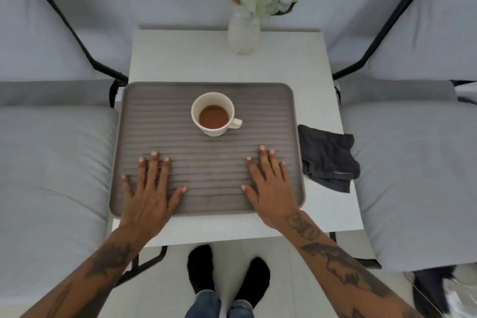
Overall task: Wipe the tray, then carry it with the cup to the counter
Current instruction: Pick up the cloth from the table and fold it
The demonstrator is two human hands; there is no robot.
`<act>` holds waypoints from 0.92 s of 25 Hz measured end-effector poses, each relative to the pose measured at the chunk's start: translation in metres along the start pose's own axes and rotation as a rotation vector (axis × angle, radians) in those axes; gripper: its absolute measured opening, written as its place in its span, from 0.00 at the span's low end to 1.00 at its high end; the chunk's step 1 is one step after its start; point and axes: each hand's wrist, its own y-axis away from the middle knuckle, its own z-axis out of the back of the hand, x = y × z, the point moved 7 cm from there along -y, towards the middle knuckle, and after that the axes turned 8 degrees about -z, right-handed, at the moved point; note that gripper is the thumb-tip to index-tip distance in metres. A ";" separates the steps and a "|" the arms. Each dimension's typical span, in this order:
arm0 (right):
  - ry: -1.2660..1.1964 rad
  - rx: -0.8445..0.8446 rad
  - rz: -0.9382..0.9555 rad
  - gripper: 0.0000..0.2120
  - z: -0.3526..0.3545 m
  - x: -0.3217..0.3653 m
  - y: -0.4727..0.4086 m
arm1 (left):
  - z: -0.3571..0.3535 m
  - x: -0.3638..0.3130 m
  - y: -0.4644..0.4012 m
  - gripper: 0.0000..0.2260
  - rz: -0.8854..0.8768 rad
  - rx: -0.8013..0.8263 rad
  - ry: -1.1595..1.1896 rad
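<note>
A grey ribbed tray (165,116) lies on a small white table (304,64). A white cup (213,100) with brown liquid stands upright on the tray's far middle, handle pointing right. My left hand (149,188) rests flat on the tray's near left part, fingers spread. My right hand (271,186) rests flat on the near right part, fingers spread too. Neither hand holds anything. A dark folded cloth (326,157) lies on the table just right of the tray, apart from my right hand.
A white vase (244,33) with white flowers stands at the table's far edge. Grey cushioned chairs with black frames flank the table, one on the left (51,162) and one on the right (413,162). My feet in dark socks (227,273) stand before the table.
</note>
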 end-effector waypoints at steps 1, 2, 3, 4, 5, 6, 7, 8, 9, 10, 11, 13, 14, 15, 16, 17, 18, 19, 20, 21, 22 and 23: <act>-0.073 -0.009 -0.002 0.28 0.009 -0.002 0.001 | 0.000 0.001 0.000 0.38 -0.006 -0.001 -0.003; -0.163 -0.043 -0.036 0.25 0.023 -0.010 0.000 | 0.000 0.001 0.000 0.37 -0.014 0.005 0.000; -0.236 -0.129 -0.095 0.21 0.043 -0.024 -0.002 | 0.001 0.000 -0.001 0.37 -0.021 0.019 0.000; -0.278 -0.232 -0.164 0.16 0.061 -0.045 -0.004 | 0.000 0.000 -0.002 0.37 -0.029 0.017 -0.001; -0.300 -0.295 -0.238 0.12 0.076 -0.069 -0.008 | 0.001 0.000 -0.002 0.37 -0.027 0.023 0.000; -0.312 -0.316 -0.307 0.10 0.084 -0.093 -0.014 | 0.000 0.000 -0.002 0.37 -0.028 0.024 0.000; -0.301 -0.304 -0.363 0.10 0.089 -0.115 -0.020 | -0.001 -0.001 -0.002 0.37 -0.028 0.029 0.001; -0.254 -0.272 -0.385 0.11 0.090 -0.131 -0.028 | -0.002 0.000 -0.001 0.37 -0.031 0.020 0.001; -0.179 -0.221 -0.370 0.14 0.089 -0.139 -0.037 | -0.003 0.001 -0.001 0.37 -0.033 0.014 -0.001; -0.101 -0.160 -0.340 0.17 0.086 -0.144 -0.047 | -0.004 0.002 -0.001 0.37 -0.036 0.010 0.000; -0.034 -0.096 -0.326 0.19 0.082 -0.148 -0.056 | -0.003 0.002 -0.001 0.37 -0.038 0.012 0.004; 0.053 -0.009 -0.345 0.23 0.078 -0.156 -0.069 | -0.004 0.004 -0.001 0.38 -0.040 0.007 0.013; 0.086 0.014 -0.364 0.22 0.079 -0.161 -0.073 | -0.005 0.005 -0.001 0.37 -0.036 0.005 0.020; 0.128 0.035 -0.372 0.20 0.079 -0.165 -0.076 | -0.006 0.006 -0.001 0.37 -0.031 -0.002 0.023; 0.172 0.047 -0.359 0.18 0.081 -0.166 -0.076 | -0.007 0.006 -0.001 0.37 -0.030 -0.010 0.027; 0.201 0.045 -0.332 0.16 0.086 -0.167 -0.074 | -0.007 0.006 -0.002 0.38 -0.025 -0.020 0.035; 0.195 0.030 -0.297 0.15 0.093 -0.167 -0.070 | -0.007 0.007 -0.002 0.38 -0.015 -0.025 0.053; 0.165 0.006 -0.257 0.13 0.103 -0.167 -0.064 | -0.006 0.008 -0.002 0.39 0.001 -0.033 0.084; 0.134 -0.022 -0.211 0.11 0.114 -0.167 -0.055 | -0.004 0.010 -0.002 0.40 0.025 -0.039 0.134; 0.119 -0.046 -0.157 0.10 0.126 -0.163 -0.043 | 0.001 0.011 -0.001 0.41 0.055 -0.053 0.200; 0.121 -0.068 -0.101 0.08 0.138 -0.159 -0.030 | 0.008 0.009 0.001 0.41 0.084 -0.088 0.274; 0.132 -0.095 -0.042 0.08 0.150 -0.153 -0.016 | 0.019 0.004 0.005 0.41 0.098 -0.152 0.341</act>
